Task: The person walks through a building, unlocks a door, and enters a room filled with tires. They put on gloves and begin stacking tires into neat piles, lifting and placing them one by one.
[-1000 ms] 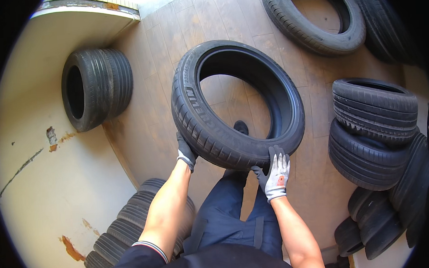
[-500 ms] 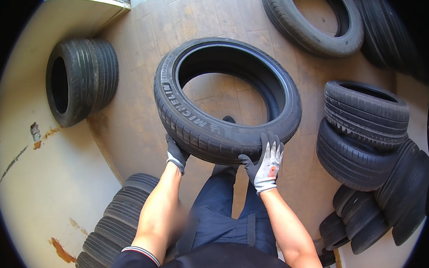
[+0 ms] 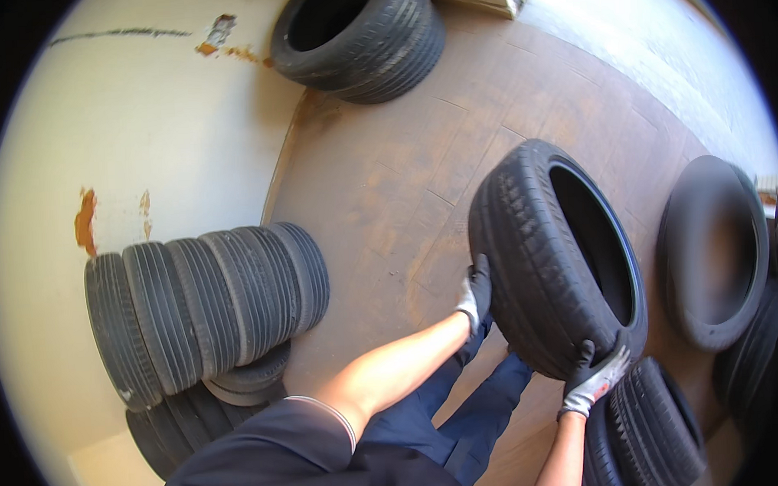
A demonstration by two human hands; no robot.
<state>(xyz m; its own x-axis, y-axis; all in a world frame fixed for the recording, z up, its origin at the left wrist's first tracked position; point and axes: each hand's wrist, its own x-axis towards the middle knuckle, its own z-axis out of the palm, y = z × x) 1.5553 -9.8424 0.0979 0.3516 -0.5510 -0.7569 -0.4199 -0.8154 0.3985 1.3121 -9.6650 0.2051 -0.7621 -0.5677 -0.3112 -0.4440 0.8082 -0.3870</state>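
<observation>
A black car tire (image 3: 529, 263) is held up in front of my legs, tilted so its tread faces left and its hollow middle faces right. My left hand (image 3: 475, 293), in a grey and black work glove, presses against the tread on the near left side. Gloved the same way, my right hand (image 3: 596, 377) grips the tire's lower right edge, fingers over the sidewall and thumb on the tread. The far side of the tire is out of sight.
By the left wall (image 3: 167, 122) a row of several tires (image 3: 205, 307) rests on others. More tires (image 3: 372, 48) stand at the far wall. On the right are a single upright tire (image 3: 743, 288) and a pair of tires (image 3: 653, 422). Brown tiles cover the floor (image 3: 379, 217).
My view has swung left, bringing the left-hand row of tires further in. The held tire has tipped from nearly flat to steeply tilted, both hands still on it.
</observation>
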